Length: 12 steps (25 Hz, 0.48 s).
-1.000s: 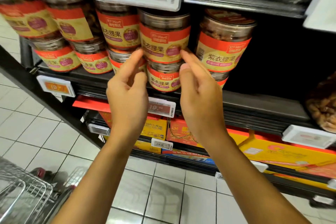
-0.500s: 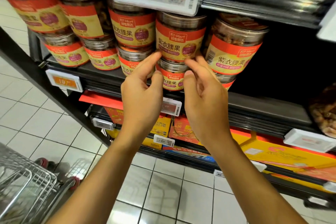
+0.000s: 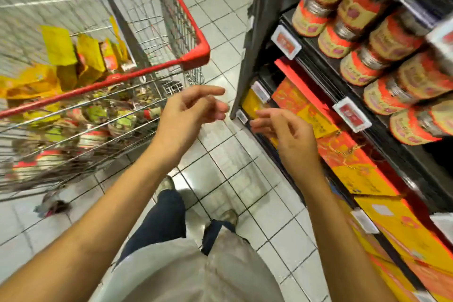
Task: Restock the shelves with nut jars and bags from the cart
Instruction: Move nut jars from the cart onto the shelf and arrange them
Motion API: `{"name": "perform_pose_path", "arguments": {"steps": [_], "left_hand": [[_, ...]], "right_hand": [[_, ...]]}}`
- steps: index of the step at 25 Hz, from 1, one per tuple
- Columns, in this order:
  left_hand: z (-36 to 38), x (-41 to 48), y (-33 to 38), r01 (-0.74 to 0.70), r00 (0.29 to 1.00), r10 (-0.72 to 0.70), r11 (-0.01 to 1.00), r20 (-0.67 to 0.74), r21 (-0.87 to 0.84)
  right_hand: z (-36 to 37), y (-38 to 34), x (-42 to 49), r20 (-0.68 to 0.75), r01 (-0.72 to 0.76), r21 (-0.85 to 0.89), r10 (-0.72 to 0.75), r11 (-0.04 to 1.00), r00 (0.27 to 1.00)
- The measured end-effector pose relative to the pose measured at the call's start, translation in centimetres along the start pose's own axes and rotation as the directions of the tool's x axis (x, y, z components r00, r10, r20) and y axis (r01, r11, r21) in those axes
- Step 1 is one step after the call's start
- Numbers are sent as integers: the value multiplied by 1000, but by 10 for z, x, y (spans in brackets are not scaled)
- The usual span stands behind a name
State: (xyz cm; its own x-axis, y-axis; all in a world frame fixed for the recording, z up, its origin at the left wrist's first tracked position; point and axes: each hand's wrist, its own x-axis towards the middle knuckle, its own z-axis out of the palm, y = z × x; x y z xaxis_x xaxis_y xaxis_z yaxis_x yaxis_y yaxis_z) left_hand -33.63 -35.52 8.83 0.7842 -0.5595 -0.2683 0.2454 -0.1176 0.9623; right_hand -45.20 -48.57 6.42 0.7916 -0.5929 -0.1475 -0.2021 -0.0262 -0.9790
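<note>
Hands are hanging empty over the tiled floor [image 3: 220, 19] now — half a second ago both were reaching up to the stacked nut jars [image 3: 382, 39], fingertips against a lower jar. The left hand [image 3: 186, 110] is hovering just beside the red-rimmed shopping cart [image 3: 98, 83], fingers loosely spread and slightly curled, gripping nothing. The right hand [image 3: 291, 135] is hovering in front of the orange and yellow boxes [image 3: 306, 110] on the lower shelf, fingers relaxed, likewise gripping nothing. The view is now pointing down and to the left, so the nut jars are sitting at the upper right, stacked two high on the black shelf [image 3: 318, 61], well apart from both hands. The cart — only a corner of wire before — is filling the left side, with yellow bags [image 3: 58, 46] lying in it and more jars [image 3: 95, 115] showing blurred behind the wire.
</note>
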Motion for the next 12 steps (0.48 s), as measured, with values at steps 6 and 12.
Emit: {"name": "perform_pose_path", "arguments": {"steps": [6,12], "left_hand": [[-207,9,17,3,927,-21,999,-374,-49],[-419,65,26,192,831,-178,981,-528,-29]], "right_hand": [[177,-62,60,297,105,117,-135,988,945],[391,-68,159,528,-55,-237,176,970,830]]}}
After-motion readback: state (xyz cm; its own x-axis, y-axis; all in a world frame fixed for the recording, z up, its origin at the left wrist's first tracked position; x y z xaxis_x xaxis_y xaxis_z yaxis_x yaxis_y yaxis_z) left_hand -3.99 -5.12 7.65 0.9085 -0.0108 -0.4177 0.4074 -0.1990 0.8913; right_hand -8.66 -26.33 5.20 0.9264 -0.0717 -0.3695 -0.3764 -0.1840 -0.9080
